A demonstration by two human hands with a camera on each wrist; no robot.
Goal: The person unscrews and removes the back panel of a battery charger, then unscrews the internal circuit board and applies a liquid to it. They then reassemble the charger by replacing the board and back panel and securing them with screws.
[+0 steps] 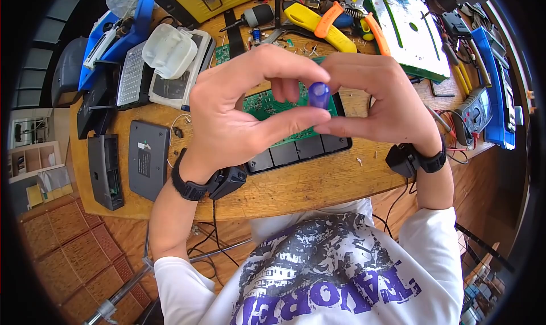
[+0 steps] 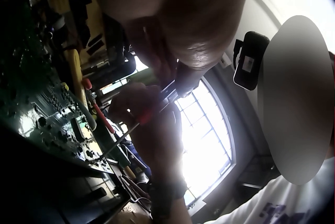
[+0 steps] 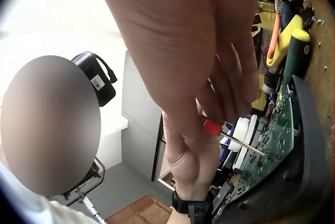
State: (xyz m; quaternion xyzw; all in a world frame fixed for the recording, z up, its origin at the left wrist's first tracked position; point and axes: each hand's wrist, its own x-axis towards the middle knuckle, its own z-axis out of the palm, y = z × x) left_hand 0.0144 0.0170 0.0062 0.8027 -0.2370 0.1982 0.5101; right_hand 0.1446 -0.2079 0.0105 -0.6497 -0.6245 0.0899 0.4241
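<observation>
A screwdriver (image 1: 319,95) with a blue handle end stands between the fingertips of both hands above a green circuit board (image 1: 267,106). Thumb and forefinger of the left hand (image 1: 244,103) pinch its handle from one side; those of the right hand (image 1: 381,97) meet it from the other. In the left wrist view its red collar (image 2: 144,118) and thin metal shaft (image 2: 119,142) slant down to the board. The right wrist view shows the shaft (image 3: 242,143) reaching the board (image 3: 277,145) near small parts. The board lies in a black housing (image 3: 309,145).
Left on the wooden table (image 1: 318,180) lie a grey cover (image 1: 149,157), a dark case (image 1: 105,171) and a white plastic shell (image 1: 169,50). Behind the board are yellow-and-orange tools (image 1: 318,28). A white-green panel (image 1: 404,32) and a multimeter (image 1: 476,111) are at the right.
</observation>
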